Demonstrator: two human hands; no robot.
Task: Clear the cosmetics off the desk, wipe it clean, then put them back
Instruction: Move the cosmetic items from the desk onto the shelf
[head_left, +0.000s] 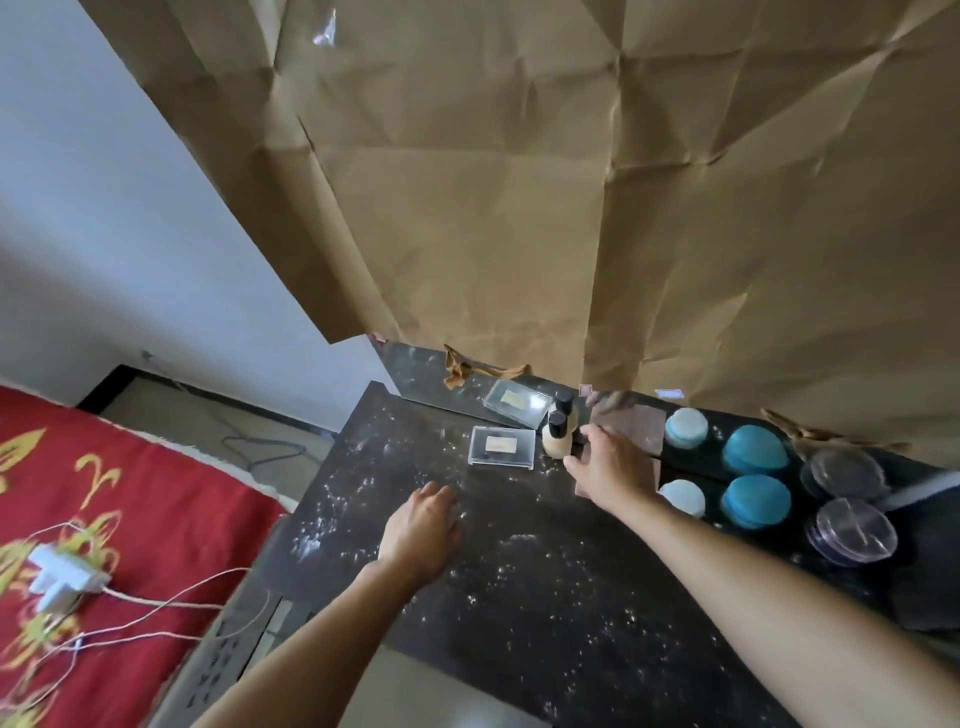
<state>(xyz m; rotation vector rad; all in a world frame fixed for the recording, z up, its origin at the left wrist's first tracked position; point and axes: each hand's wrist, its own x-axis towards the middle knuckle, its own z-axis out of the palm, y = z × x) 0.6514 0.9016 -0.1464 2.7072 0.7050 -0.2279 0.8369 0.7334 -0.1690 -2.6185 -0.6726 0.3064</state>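
Specks of white cover the dark desk (545, 597). My left hand (421, 525) lies flat on it, fingers together. A clear case (501, 447) and a small bottle (558, 439) stand near. My right hand (608, 467) covers the pink box (654, 472); I cannot tell if it pinches. Blue tubs (756, 501) sit beside.

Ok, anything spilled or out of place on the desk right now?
Yes: white powdery specks are scattered over the dark desk, thickest beside the left hand and toward the front edge. It looks like spilled powder. The bottle stands upright and the clear case lies flat.
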